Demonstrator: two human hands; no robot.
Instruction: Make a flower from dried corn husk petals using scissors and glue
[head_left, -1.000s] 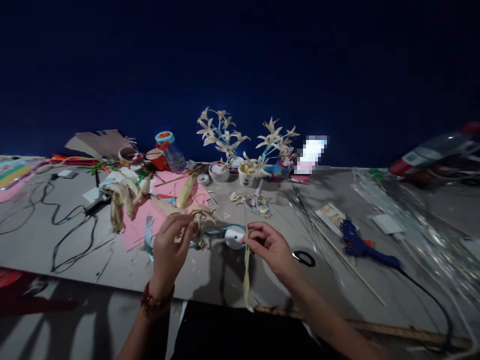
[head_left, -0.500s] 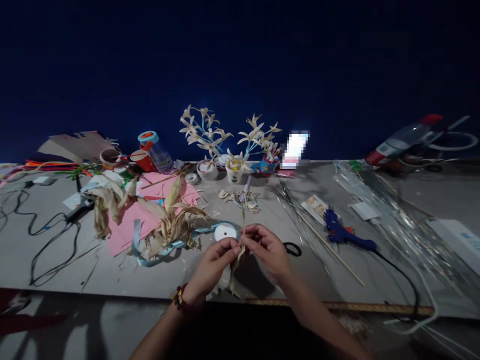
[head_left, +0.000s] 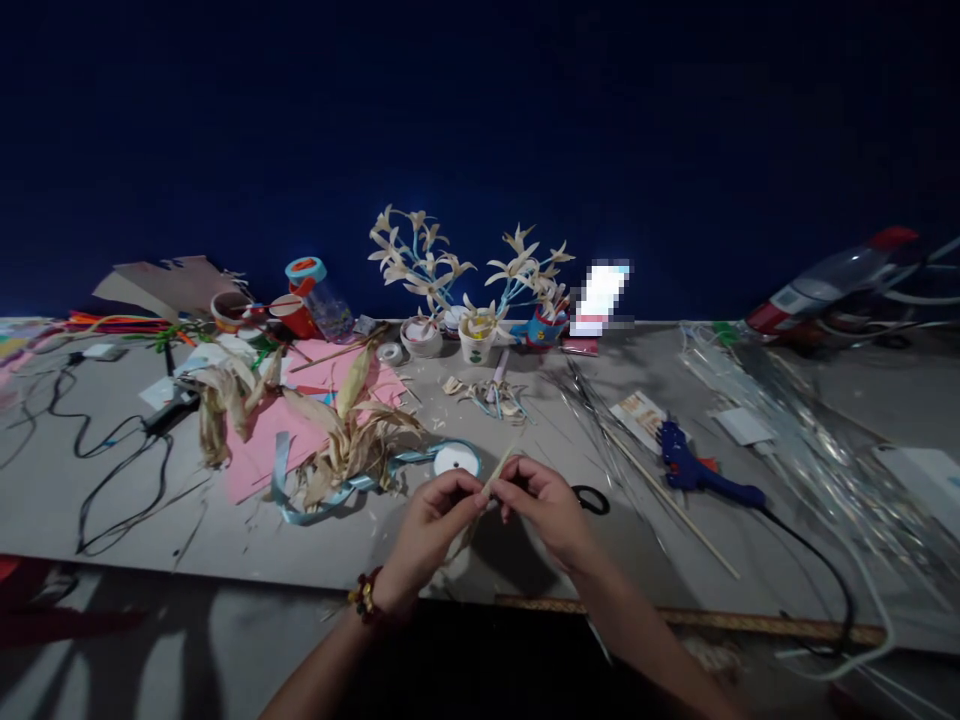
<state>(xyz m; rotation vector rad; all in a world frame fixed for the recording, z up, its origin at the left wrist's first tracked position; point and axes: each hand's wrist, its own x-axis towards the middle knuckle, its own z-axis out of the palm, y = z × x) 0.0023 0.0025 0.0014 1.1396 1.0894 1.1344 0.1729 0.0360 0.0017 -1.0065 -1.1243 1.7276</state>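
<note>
Near the table's front edge, my left hand (head_left: pixel 439 515) and my right hand (head_left: pixel 541 505) meet with their fingertips close together. Both pinch a thin pale husk strip (head_left: pixel 497 470), whose upper end slants up to the right between them. Its lower part hangs blurred below my left fingers. Just behind my left hand lies a white spool (head_left: pixel 456 460) with blue ribbon (head_left: pixel 300 517) trailing left, under and around dried corn husks (head_left: pixel 349 440). Black scissors handles (head_left: pixel 591 500) lie just right of my right hand.
Husk flowers (head_left: pixel 424 260) stand at the back beside a small white cup (head_left: pixel 477 340). A blue glue gun (head_left: pixel 709 480) with its cord, a thin stick (head_left: pixel 675 505) and clear plastic wrapping (head_left: pixel 817 450) lie right. Pink paper (head_left: pixel 259 450) and black cables (head_left: pixel 112 490) lie left.
The strip between my fingers was nearly upright and now leans to the right, with less of it showing above my fingers. The whole view has shifted slightly, moving the table items rightward.
</note>
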